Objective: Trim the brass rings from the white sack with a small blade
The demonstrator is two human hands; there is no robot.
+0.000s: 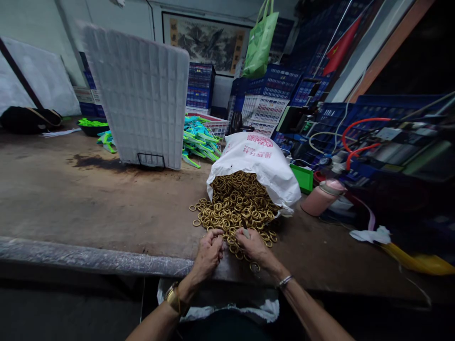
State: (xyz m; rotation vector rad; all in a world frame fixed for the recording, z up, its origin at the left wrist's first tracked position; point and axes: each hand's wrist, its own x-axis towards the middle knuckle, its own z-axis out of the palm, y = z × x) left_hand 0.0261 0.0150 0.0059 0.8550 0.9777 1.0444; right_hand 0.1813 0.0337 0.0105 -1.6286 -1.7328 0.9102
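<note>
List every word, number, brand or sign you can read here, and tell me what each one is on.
No wording can be quoted with certainty.
White sack: red characters, a smaller line and a square code-like print; too blurred to read.
Framed picture: dark characters on its side panels, small writing along the top; too small to read.
White crates: reddish marks; too blurred to tell whether they are writing.

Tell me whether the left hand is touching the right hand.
Apart: the head view shows gold-coloured rings in the gap between the left hand and right hand.
</note>
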